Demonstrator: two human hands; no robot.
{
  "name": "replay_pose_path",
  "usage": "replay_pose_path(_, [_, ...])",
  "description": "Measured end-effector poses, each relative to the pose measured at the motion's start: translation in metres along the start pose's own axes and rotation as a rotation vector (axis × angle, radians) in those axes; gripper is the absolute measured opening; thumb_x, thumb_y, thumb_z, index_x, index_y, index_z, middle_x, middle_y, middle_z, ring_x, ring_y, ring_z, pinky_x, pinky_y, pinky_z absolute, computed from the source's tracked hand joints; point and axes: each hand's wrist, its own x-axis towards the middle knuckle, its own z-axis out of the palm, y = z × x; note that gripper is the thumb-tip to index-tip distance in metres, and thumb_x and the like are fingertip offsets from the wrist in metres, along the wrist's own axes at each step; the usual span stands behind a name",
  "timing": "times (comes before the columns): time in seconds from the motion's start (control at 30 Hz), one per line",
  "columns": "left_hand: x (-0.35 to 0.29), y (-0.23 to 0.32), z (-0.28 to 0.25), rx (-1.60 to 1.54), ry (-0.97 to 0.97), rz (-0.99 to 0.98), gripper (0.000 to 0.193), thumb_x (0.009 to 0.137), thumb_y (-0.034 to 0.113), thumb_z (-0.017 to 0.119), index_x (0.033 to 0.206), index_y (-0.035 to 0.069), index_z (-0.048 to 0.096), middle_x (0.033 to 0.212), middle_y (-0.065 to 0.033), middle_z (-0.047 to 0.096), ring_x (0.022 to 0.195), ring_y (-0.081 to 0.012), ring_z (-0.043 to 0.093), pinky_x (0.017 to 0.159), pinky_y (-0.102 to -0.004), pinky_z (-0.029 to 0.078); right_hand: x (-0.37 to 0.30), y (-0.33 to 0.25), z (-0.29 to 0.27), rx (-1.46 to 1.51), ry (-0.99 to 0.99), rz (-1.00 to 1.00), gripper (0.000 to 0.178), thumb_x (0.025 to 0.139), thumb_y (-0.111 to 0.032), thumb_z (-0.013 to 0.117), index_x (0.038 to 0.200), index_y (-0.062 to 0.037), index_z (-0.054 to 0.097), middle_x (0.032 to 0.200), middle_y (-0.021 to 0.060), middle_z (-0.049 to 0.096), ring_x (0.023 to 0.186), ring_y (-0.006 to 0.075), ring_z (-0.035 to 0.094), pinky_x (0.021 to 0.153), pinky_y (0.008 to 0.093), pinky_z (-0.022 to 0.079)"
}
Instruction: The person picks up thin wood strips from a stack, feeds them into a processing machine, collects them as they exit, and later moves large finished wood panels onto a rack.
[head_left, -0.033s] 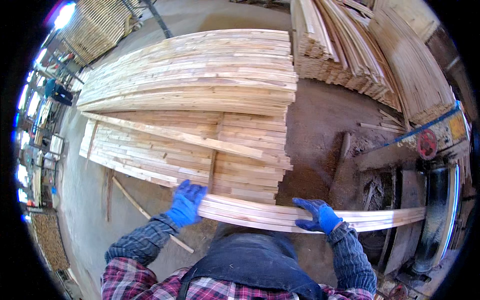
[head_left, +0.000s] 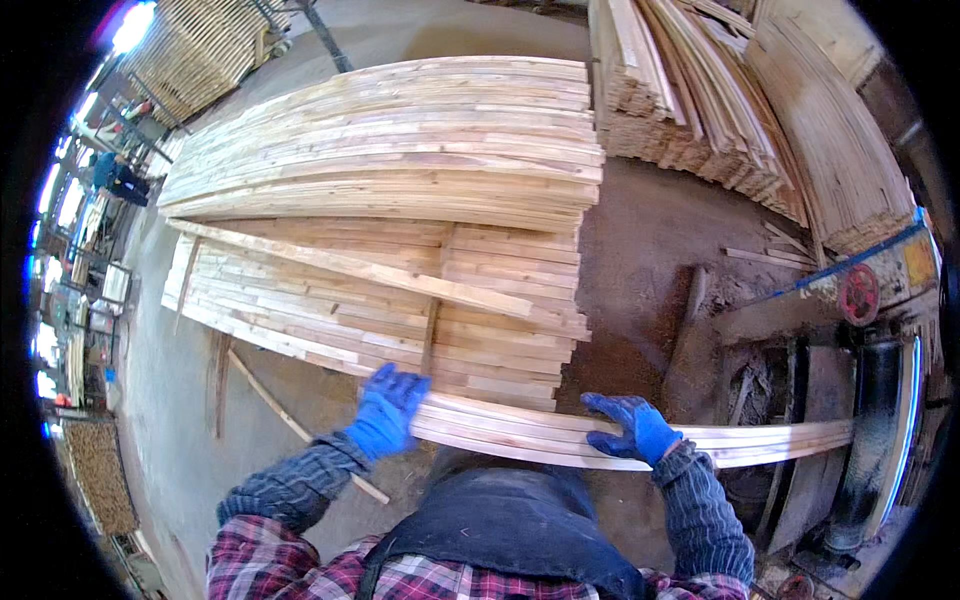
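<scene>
A bundle of several long, pale wooden strips [head_left: 510, 430] lies side by side across the front of my body. At its left end, my left hand [head_left: 388, 408], in a blue glove, is closed round the strip ends. My right hand [head_left: 632, 430], gloved the same way, grips the bundle farther right, with its thumb and forefinger spread over the strips. To the right, the strips reach a machine with a dark roller-like cylinder [head_left: 868, 440]; their far ends meet its near side. What the undersides of both hands touch is hidden.
Beyond the bundle stands a large stack of strips [head_left: 400, 130], with a lower layer [head_left: 330, 310] and a loose board [head_left: 370, 272] across it. More timber [head_left: 690, 120] is piled far right. A blue-edged machine frame [head_left: 800, 295] carries a red handwheel [head_left: 858, 294]. A thin stick [head_left: 265, 390] lies left.
My left hand and the left ends of the strips have shifted slightly right. My right hand stays in nearly the same place, and the view has moved a little.
</scene>
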Motion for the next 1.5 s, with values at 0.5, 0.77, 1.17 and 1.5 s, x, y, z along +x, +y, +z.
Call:
replay_pose_path(0.5, [0.078,-0.079,0.078,-0.895,-0.079,-0.058,0.049,0.089,0.032,0.068,0.131,0.007,0.059,0.105,-0.0132,0.071,0.092,-0.0302,0.068,0.083,-0.0423,0.056,0.198,0.062,0.078,-0.184,-0.195,0.081,0.067,0.084,-0.049,0.065,0.141,-0.0161,0.052,0.125,0.0176,0.064,0.113,0.0374,0.061,0.098,0.0492,0.046])
replay_pose_path(0.77, [0.111,-0.238,0.357,-1.968,0.076,-0.848,0.067,0.092,0.049,0.064,0.146,0.016,0.043,0.137,-0.0099,0.056,0.124,-0.0229,0.055,0.105,-0.0411,0.042,0.308,0.130,0.145,-0.453,-0.108,0.303,0.083,0.077,-0.044,0.071,0.148,-0.0124,0.041,0.150,0.0167,0.045,0.137,0.0321,0.044,0.115,0.0450,0.032])
replay_pose_path(1.17, [0.210,-0.276,0.346,-2.607,0.486,-1.355,0.060,0.084,0.052,0.075,0.126,0.015,0.055,0.121,-0.0082,0.061,0.112,-0.0262,0.059,0.098,-0.0428,0.051,0.357,0.178,0.200,-0.310,-0.234,0.536,0.071,0.069,-0.041,0.080,0.133,-0.0185,0.059,0.130,0.0152,0.061,0.120,0.0343,0.057,0.104,0.0468,0.044])
replay_pose_path(1.5, [0.113,-0.210,0.308,-2.701,0.016,-1.268,0.049,0.093,0.052,0.064,0.116,0.008,0.060,0.110,-0.0093,0.066,0.099,-0.0223,0.065,0.094,-0.0406,0.055,0.383,0.114,0.219,0.455,-0.420,0.411,0.073,0.082,-0.057,0.072,0.127,-0.0009,0.060,0.128,0.0230,0.062,0.119,0.0369,0.059,0.105,0.0413,0.046])
